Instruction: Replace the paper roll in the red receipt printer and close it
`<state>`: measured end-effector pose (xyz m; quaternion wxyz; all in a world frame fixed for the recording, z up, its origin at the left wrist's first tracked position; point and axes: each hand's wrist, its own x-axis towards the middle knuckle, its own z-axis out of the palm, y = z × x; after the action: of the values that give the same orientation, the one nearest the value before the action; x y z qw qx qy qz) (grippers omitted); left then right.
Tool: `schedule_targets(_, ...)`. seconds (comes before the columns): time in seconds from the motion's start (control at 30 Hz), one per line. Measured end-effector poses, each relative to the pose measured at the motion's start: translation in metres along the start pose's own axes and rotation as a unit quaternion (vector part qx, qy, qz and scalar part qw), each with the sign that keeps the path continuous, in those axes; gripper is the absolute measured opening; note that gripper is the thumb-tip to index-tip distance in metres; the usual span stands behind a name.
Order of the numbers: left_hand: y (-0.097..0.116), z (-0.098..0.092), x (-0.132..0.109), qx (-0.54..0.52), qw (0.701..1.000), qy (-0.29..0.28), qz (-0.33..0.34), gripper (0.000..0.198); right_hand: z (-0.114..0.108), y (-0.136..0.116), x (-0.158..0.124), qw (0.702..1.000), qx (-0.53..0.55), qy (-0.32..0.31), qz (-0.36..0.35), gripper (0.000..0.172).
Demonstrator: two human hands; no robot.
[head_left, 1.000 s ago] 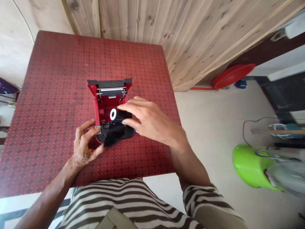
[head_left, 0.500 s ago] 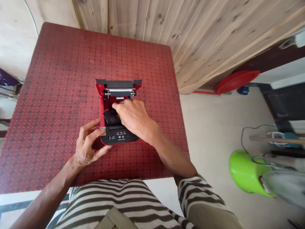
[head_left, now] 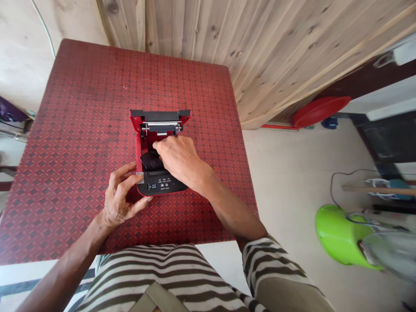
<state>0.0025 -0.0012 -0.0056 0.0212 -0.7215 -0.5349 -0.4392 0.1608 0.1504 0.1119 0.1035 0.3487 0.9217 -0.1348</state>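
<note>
A small red and black printer [head_left: 159, 185] stands on the red patterned table [head_left: 81, 112] with its lid [head_left: 160, 115] swung open toward the far side. My right hand [head_left: 177, 158] reaches into the open compartment, fingers curled down onto a black roll [head_left: 150, 161] lying inside. My left hand [head_left: 120, 195] rests against the printer's left front corner, fingers and thumb spread around the casing. The roll is partly hidden under my right fingers.
A wooden plank wall [head_left: 247, 47] stands behind the table. On the floor at the right lie a green plastic tub [head_left: 341, 236] and a red basin [head_left: 320, 110]. A purple object [head_left: 9, 115] sits past the table's left edge.
My right hand moved from above the printer's front down into the compartment, and the black roll with its white core went from lying over the front panel to sitting inside. The left hand stayed put.
</note>
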Motion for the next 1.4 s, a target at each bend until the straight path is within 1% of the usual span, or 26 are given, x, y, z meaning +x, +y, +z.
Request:
schedule_targets(0.17,0.000,-0.001,0.000,0.004,1.000,-0.003,-0.003,0.063,0.003,0.003,-0.003,1.000,-0.004,0.005,-0.008,0.034)
schedule_targets(0.23,0.000,-0.002,-0.001,0.002,1.000,-0.005,-0.004,0.064,0.003,0.007,-0.008,1.000,0.013,0.013,-0.019,0.037)
schedule_targets(0.3,0.000,-0.001,-0.002,-0.003,1.000,-0.009,-0.004,0.064,0.001,0.012,-0.016,0.997,0.050,0.026,-0.050,0.042)
schedule_targets(0.33,0.000,-0.001,-0.002,-0.004,1.000,-0.010,-0.005,0.064,0.000,0.015,-0.021,0.994,0.075,0.031,-0.078,0.044)
schedule_targets(0.4,0.001,-0.001,-0.002,-0.007,1.000,-0.009,-0.006,0.064,-0.001,0.019,-0.030,0.980,0.129,0.043,-0.145,0.047)
schedule_targets(0.47,0.002,-0.003,-0.001,-0.010,1.000,-0.011,-0.010,0.063,0.001,0.022,-0.039,0.964,0.175,0.062,-0.191,0.047)
schedule_targets(0.53,0.005,-0.010,0.002,-0.017,0.999,-0.031,-0.020,0.060,0.005,0.023,-0.047,0.954,0.202,0.087,-0.203,0.045)
schedule_targets(0.57,0.007,-0.015,0.005,-0.022,0.999,-0.043,-0.025,0.059,0.008,0.023,-0.049,0.951,0.208,0.103,-0.202,0.040)
schedule_targets(0.63,0.009,-0.027,0.016,-0.031,0.997,-0.058,-0.029,0.061,0.014,0.022,-0.053,0.949,0.207,0.136,-0.196,0.026)
schedule_targets(0.67,0.010,-0.033,0.024,-0.030,0.998,-0.055,-0.023,0.062,0.018,0.022,-0.053,0.948,0.202,0.154,-0.191,0.020)
schedule_targets(0.73,0.009,-0.043,0.046,-0.014,0.999,-0.045,-0.005,0.061,0.025,0.020,-0.055,0.948,0.183,0.191,-0.177,0.017)
schedule_targets(0.8,0.004,-0.047,0.074,0.008,0.999,-0.032,0.016,0.062,0.032,0.018,-0.057,0.946,0.162,0.228,-0.165,0.020)
schedule_targets(0.87,-0.004,-0.042,0.103,0.029,0.999,-0.016,0.034,0.066,0.039,0.015,-0.060,0.942,0.138,0.264,-0.156,0.023)
schedule_targets(0.9,-0.009,-0.038,0.116,0.034,0.998,-0.025,0.039,0.069,0.042,0.014,-0.062,0.940,0.123,0.278,-0.154,0.025)
schedule_targets(0.97,-0.017,-0.027,0.135,0.025,0.998,-0.055,0.026,0.073,0.048,0.011,-0.066,0.939,0.088,0.297,-0.150,0.029)
schedule_targets(1.03,-0.020,-0.019,0.142,0.010,0.995,-0.095,0.019,0.070,0.052,0.007,-0.069,0.937,0.052,0.315,-0.145,0.030)
schedule_targets(1.1,-0.018,-0.017,0.138,-0.003,0.994,-0.109,0.014,0.067,0.055,0.005,-0.073,0.931,0.023,0.335,-0.143,0.029)
schedule_targets(1.2,-0.010,-0.024,0.117,-0.019,0.992,-0.122,0.025,0.064,0.059,0.001,-0.078,0.920,-0.009,0.366,-0.143,0.025)
schedule_targets(1.3,-0.005,-0.030,0.092,-0.025,0.983,-0.167,0.071,0.070,0.063,-0.002,-0.083,0.914,-0.030,0.383,-0.131,0.023)
schedule_targets(1.4,-0.005,-0.029,0.074,-0.024,0.980,-0.179,0.090,0.081,0.066,-0.003,-0.084,0.916,-0.044,0.383,-0.113,0.025)
